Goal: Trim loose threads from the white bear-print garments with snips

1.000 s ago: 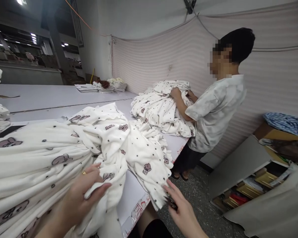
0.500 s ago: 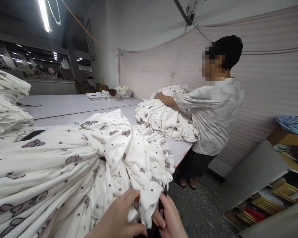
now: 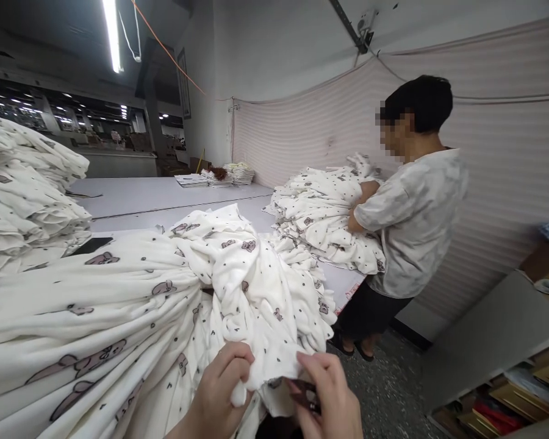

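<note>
A big heap of white fleece fabric (image 3: pixel 119 305) printed with small bears and dots lies on the table in front of me. My left hand (image 3: pixel 219 396) is closed on a fold at the heap's lower edge. My right hand (image 3: pixel 329 399) pinches the same edge from the right, with a small dark object, maybe snips, under its fingers.
A co-worker (image 3: pixel 412 225) at the table's far right edge handles another pile of the same fabric (image 3: pixel 320 213). More folded fabric (image 3: pixel 22 189) is stacked at left. Paper stacks (image 3: pixel 219 177) lie far back on the white table (image 3: pixel 155 198). Shelves with boxes (image 3: pixel 521 390) stand at lower right.
My left hand left the top of the heap and came down to the fabric's lower edge. My right hand closed on that edge. The co-worker gathered the far pile closer.
</note>
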### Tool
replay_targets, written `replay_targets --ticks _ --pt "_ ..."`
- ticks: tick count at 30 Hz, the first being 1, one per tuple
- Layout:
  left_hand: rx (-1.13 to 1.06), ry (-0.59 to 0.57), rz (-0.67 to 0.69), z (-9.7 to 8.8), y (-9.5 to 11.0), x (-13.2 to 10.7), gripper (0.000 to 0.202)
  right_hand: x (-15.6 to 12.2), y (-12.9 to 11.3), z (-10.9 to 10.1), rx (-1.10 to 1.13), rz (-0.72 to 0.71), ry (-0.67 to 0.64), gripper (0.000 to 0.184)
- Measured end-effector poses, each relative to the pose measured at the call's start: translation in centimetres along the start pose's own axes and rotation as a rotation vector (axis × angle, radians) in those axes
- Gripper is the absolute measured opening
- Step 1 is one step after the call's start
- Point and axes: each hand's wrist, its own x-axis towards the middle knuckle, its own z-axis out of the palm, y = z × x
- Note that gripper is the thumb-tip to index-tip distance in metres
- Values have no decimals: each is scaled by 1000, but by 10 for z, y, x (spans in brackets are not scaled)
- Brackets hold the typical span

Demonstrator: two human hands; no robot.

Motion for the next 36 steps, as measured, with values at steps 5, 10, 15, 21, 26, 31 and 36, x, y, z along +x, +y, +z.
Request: replay_targets --ticks 5,10,15,21,26,31,36 --pt "-154 -64 -83 -3 0 3 19 21 -16 7 179 -19 -135 26" --pt "-434 -248 -676 -15 5 18 14 46 -21 17 286 227 -135 7" --pt "-565 -210 -837 -14 0 20 25 38 -20 27 440 125 -165 17" --pt "-622 -199 -846 -11 -5 18 27 34 -23 38 437 72 -174 20" --pt "-224 -124 -487 -11 -10 14 14 36 -21 28 383 194 -176 18" --pt "121 13 -30 -5 -15 1 27 34 -20 16 134 2 -252 26" --pt "327 5 176 -4 -14 -1 32 28 -20 21 -96 -26 -253 23"
